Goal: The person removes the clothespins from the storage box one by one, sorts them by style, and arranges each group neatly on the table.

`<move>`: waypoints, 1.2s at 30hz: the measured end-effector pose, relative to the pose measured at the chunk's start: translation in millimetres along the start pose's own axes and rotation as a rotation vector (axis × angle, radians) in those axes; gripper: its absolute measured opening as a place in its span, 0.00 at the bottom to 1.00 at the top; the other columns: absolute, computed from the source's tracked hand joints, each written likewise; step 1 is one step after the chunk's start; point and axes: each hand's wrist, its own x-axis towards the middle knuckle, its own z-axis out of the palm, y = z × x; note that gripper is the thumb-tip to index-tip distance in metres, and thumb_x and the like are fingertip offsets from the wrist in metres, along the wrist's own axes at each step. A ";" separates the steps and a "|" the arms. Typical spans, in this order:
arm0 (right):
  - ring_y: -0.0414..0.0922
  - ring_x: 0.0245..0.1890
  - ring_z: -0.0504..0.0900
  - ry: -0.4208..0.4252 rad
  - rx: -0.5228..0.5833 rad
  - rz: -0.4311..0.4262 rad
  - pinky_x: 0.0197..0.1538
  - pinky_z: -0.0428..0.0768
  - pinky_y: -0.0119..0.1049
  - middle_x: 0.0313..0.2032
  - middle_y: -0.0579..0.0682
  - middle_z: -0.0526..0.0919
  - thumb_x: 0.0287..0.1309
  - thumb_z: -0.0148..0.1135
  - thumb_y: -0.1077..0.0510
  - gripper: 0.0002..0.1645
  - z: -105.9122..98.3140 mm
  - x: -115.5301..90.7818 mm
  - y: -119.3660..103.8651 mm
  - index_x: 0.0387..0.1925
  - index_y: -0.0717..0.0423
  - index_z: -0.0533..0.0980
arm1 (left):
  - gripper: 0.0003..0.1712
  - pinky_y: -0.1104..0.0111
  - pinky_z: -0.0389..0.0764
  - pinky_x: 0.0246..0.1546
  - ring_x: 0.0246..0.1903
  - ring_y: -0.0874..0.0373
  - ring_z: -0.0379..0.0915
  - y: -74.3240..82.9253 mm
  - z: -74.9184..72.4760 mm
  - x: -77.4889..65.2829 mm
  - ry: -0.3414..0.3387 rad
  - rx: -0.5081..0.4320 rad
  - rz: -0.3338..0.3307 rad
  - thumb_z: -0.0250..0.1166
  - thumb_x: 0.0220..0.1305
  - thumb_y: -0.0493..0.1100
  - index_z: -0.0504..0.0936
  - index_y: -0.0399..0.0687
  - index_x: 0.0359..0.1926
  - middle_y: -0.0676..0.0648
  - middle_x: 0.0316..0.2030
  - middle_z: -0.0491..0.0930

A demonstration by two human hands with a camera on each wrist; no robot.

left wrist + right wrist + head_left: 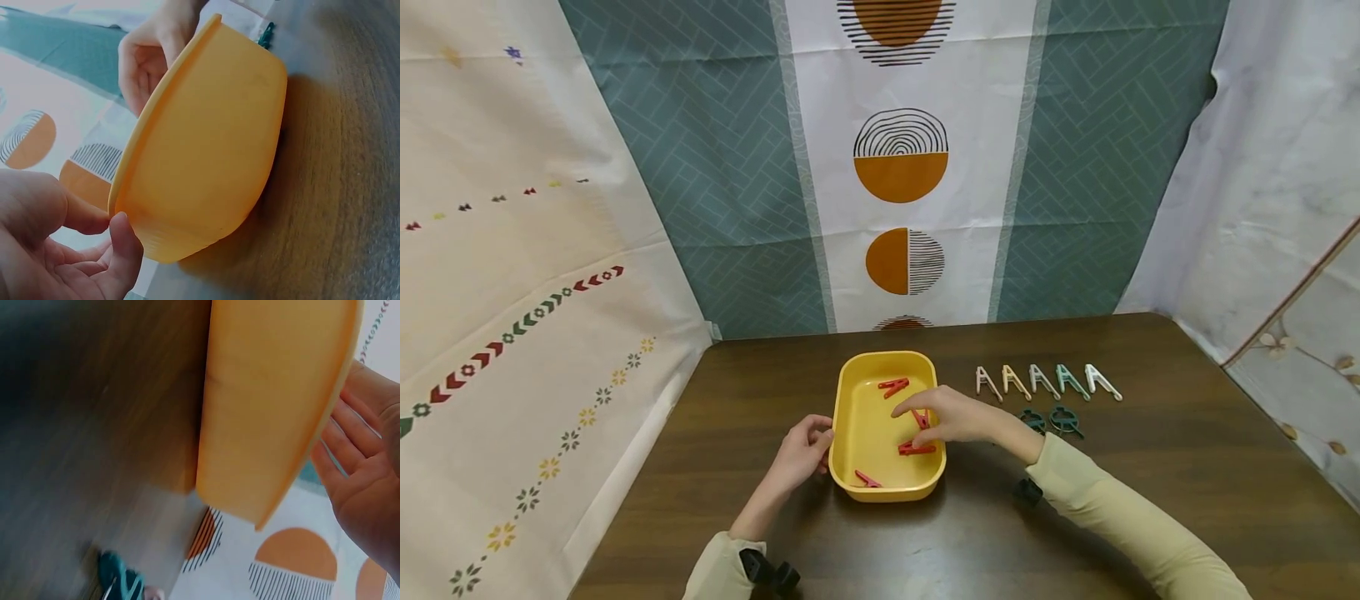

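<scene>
A yellow plastic tub [871, 492] stands on the dark wooden table with several red clothespins [893, 385] lying inside it. My left hand [803, 454] is at the tub's left side; in the left wrist view its thumb and forefinger [87, 215] pinch the rim. Over the right half of the tub reaches my right hand [958, 415], fingers spread and slightly bent. Its thumb is close to a red clothespin [917, 448] near the right wall, and another red clothespin [921, 419] lies under the hand. In the right wrist view, the tub wall [269, 412] hides the fingertips.
To the right of the tub, several clothespins [1033, 382] in pale, grey, green and white tones lie in a row on the table [760, 367]. Two dark green round clips [1064, 420] lie below them, beside the right forearm. Patterned cloth [902, 167] hangs behind the table.
</scene>
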 end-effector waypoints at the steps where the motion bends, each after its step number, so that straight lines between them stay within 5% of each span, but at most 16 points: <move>1: 0.49 0.46 0.78 -0.012 -0.002 -0.002 0.52 0.75 0.41 0.50 0.50 0.80 0.47 0.68 0.53 0.27 1.2 1.7 -1.0 0.51 0.50 0.74 | 0.13 0.61 0.77 0.21 0.15 0.58 0.69 0.1 0.5 0.2 -0.002 -0.004 0.001 0.55 0.64 0.38 0.72 0.38 0.48 0.44 0.21 0.73; 9: 0.47 0.51 0.76 -0.126 -0.015 -0.006 0.57 0.73 0.41 0.53 0.49 0.78 0.48 0.68 0.55 0.29 10.6 14.0 -10.0 0.54 0.53 0.73 | 0.14 0.62 0.77 0.20 0.14 0.59 0.68 1.7 3.7 1.6 -0.008 0.003 -0.005 0.53 0.65 0.37 0.70 0.37 0.50 0.45 0.22 0.73; 19: 0.39 0.53 0.74 -0.286 -0.168 -0.082 0.58 0.70 0.32 0.53 0.44 0.77 0.42 0.72 0.56 0.35 35.4 30.0 -21.6 0.56 0.50 0.71 | 0.14 0.62 0.76 0.19 0.14 0.57 0.68 0.8 4.1 -1.4 -0.005 0.002 -0.003 0.52 0.65 0.37 0.69 0.35 0.50 0.43 0.22 0.73; 36: 0.38 0.56 0.71 -0.337 -0.278 -0.116 0.62 0.66 0.31 0.53 0.42 0.76 0.40 0.71 0.61 0.38 56.1 40.8 -25.2 0.57 0.48 0.70 | 0.14 0.63 0.76 0.19 0.15 0.58 0.68 0.5 6.0 -3.6 -0.017 -0.024 -0.001 0.50 0.67 0.37 0.68 0.34 0.51 0.42 0.24 0.73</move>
